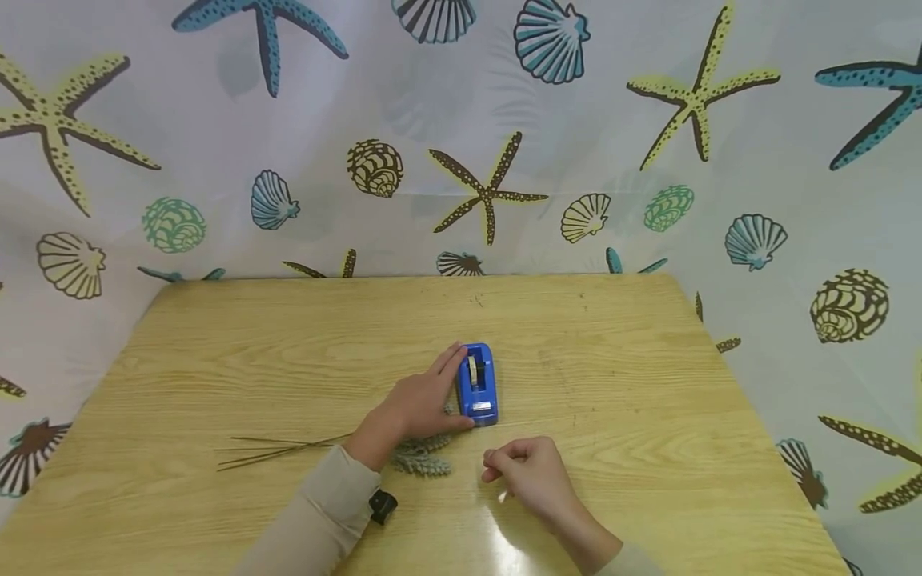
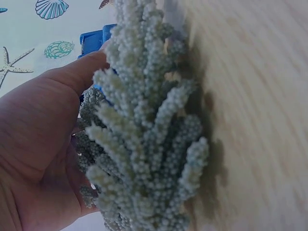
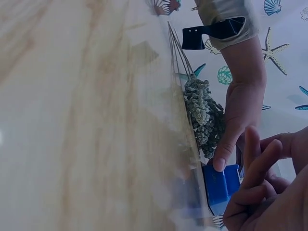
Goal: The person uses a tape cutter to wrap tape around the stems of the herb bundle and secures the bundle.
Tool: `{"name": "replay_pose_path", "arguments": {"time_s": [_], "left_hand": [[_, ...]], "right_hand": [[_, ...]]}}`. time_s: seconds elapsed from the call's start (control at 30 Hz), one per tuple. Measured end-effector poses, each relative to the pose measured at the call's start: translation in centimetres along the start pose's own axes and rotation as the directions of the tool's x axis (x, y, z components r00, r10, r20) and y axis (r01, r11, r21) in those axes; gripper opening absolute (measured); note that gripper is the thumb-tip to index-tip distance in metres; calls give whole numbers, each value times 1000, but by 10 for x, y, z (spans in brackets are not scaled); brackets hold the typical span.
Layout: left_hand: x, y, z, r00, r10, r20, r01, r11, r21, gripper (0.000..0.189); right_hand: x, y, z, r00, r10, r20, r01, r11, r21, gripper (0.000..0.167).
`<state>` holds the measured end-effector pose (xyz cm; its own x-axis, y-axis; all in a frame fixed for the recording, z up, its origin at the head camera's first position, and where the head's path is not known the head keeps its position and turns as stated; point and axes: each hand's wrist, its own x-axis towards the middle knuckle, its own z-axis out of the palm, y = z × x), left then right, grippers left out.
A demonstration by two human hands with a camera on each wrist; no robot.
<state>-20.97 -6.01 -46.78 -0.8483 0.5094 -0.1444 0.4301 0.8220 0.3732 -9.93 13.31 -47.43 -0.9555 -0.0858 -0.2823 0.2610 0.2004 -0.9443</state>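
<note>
1. On the middle of the table, right in front of me, sits a blue tape dispenser (image 1: pixel 479 397), a long, round-cornered body standing on its base. A narrow roll of tape (image 1: pixel 472 371) is upright in its well, on a dark hub, and a small pale patch (image 1: pixel 481 406) shows at the near end.

2. And the left hand (image 1: pixel 421 404) has it! Fingers at the far left corner, thumb on the near end, clamped along the dispenser's side.

3. Over to the right hand (image 1: pixel 535 474), near but apart from the dispenser: thumb and index finger pinched together, the others curled in. I cannot tell whether anything lies between those fingertips.

4. Look under the left hand: grey-green sprigs (image 1: pixel 421 464), every spike packed with tiny bead-like grains, lying beside the dispenser. Their thin brown stems (image 1: pixel 277 452) fan out to the left over the wood.

5. A beige sleeve (image 1: pixel 310 512) covers the left forearm, with a black wrist mount (image 1: pixel 383 506) beside it.

6. The table (image 1: pixel 612 384) itself: yellowish wood grain, a few dark marks towards the back, a bright gleam at the near edge.

7. All around, white cloth (image 1: pixel 302 136) rises like walls, printed with starfish (image 1: pixel 695 100) and scallop shells (image 1: pixel 551 44) in yellow, blue, green and brown.
</note>
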Motion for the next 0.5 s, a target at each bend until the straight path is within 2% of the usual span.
{"name": "replay_pose_path", "arguments": {"time_s": [0.2, 0.5], "left_hand": [[2, 0, -2, 1000, -4, -7, 4, 1000, 14, 110], [1, 0, -1, 1000, -6, 9, 6, 1000, 30, 111]], "right_hand": [[1, -1, 1, 1000, -22, -3, 22, 999, -43, 25], [-3, 2, 2, 998, -37, 47, 42, 994, -97, 25]]}}
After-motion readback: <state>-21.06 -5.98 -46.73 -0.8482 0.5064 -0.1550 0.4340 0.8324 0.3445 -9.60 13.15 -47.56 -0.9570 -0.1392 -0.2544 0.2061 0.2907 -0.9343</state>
